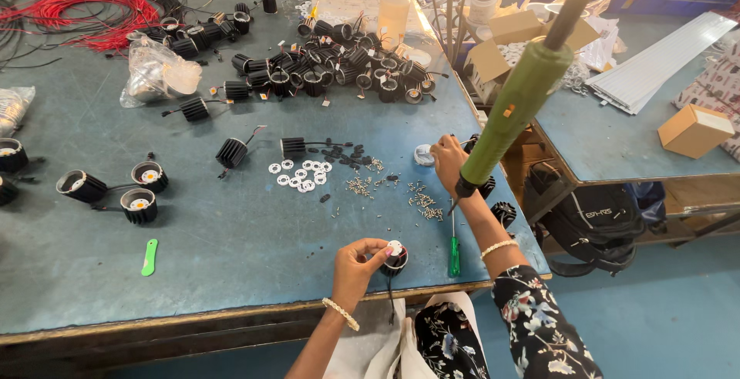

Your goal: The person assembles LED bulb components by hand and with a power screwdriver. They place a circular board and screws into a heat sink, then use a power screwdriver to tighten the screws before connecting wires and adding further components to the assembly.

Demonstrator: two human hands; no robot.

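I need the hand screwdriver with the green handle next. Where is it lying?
In the head view, the green-handled screwdriver lies near the table's front edge, right of the left hand, below the scattered screws.

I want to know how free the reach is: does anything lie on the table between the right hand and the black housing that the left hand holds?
Yes. Loose screws lie between the right hand and the black housing in the left hand; the green-handled screwdriver lies just beside that path.

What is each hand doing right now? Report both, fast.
Left hand: closed on a small black round finned housing with a white centre.
Right hand: reaching over the small silver screws; grip cannot be told.
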